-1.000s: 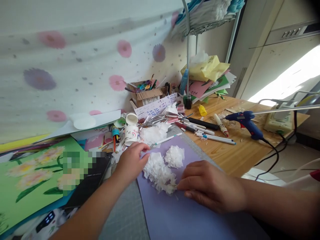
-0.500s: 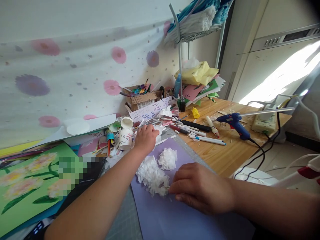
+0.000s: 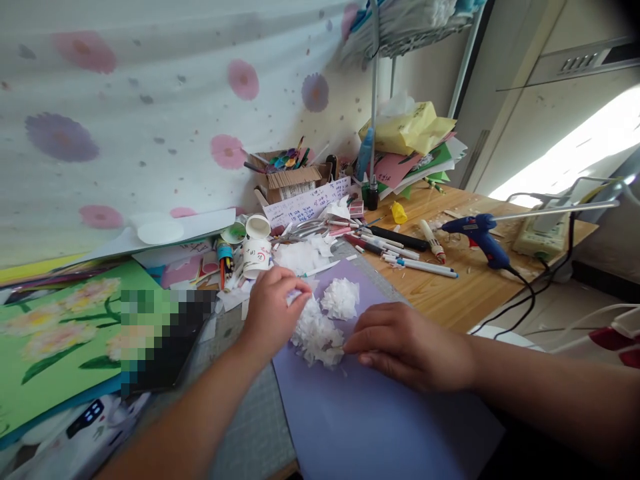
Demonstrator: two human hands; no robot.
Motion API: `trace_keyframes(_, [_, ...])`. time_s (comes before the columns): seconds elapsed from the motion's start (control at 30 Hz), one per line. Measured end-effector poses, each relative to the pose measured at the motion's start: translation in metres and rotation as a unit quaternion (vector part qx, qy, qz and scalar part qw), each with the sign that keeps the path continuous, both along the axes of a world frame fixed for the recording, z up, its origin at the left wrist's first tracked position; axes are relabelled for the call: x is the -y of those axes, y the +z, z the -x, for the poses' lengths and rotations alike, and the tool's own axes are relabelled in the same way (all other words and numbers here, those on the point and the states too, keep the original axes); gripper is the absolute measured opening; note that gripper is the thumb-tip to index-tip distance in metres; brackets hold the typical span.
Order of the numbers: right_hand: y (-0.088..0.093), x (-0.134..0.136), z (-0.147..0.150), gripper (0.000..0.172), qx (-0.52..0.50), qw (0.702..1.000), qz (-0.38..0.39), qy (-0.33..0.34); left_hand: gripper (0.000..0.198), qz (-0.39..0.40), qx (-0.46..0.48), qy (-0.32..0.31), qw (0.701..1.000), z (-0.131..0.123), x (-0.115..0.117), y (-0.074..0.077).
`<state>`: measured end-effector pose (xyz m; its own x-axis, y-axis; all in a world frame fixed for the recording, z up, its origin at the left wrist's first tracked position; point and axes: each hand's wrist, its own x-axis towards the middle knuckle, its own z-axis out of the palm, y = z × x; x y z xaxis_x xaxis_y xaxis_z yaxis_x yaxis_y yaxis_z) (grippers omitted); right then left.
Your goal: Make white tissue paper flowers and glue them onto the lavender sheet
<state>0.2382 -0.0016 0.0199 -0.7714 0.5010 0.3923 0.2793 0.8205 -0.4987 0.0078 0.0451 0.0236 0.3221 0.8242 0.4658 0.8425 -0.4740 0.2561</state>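
Note:
A purple sheet (image 3: 345,413) lies at the centre, bearing a large ruffled white paper cluster (image 3: 317,337) and a smaller round white paper flower (image 3: 341,298) behind it. My left hand (image 3: 275,307) is at the left edge of the cluster, thumb and fingertips pinched together; whatever is between them is too small to make out. My right hand (image 3: 405,345) rests at the right side of the cluster, its fingers closed together near the cluster's edge on something I cannot make out. Beyond my left hand lies a pile of white tissue pieces (image 3: 300,257).
A blue glue gun (image 3: 480,237) with a cord lies on the wooden table at the right. Markers (image 3: 425,267), paper cups (image 3: 257,259) and a cardboard box (image 3: 293,183) stand or lie behind. A green flower painting (image 3: 55,360) is at the left.
My left hand has moved back from the tissue pile towards me, to the cluster's left edge, with fingers pinched. My right hand stays beside the cluster. The camera view has shifted slightly.

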Motion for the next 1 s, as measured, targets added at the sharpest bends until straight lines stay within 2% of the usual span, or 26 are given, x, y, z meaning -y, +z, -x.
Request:
trace_keyframes(0.1, [-0.001,-0.001,-0.002,0.024,-0.006,1.000,0.015,0.011,0.011,0.082,0.079,-0.041,0.993,0.002,0.034,-0.008])
trace_keyframes(0.17, [-0.002,-0.002,-0.004,0.024,-0.009,1.000,0.024,0.015,0.013,0.106,0.097,-0.065,0.988,0.003,0.047,-0.013])
trace_keyframes(0.27, [-0.002,-0.002,-0.005,0.022,-0.042,0.999,0.035,0.001,0.015,0.118,0.083,-0.091,0.985,0.003,0.053,-0.017])
trace_keyframes(0.47, [0.005,0.001,-0.002,0.020,-0.140,0.988,0.044,-0.038,0.015,0.130,0.053,-0.126,0.982,0.003,0.054,-0.013])
trace_keyframes(0.8, [-0.007,-0.001,0.017,0.022,-0.012,0.998,0.051,-0.029,0.015,0.136,0.022,-0.133,0.981,0.006,0.052,-0.017])
trace_keyframes(1.0, [-0.007,0.004,0.020,0.023,0.086,0.996,-0.010,-0.012,0.015,0.121,0.063,-0.117,0.984,0.009,0.052,-0.016])
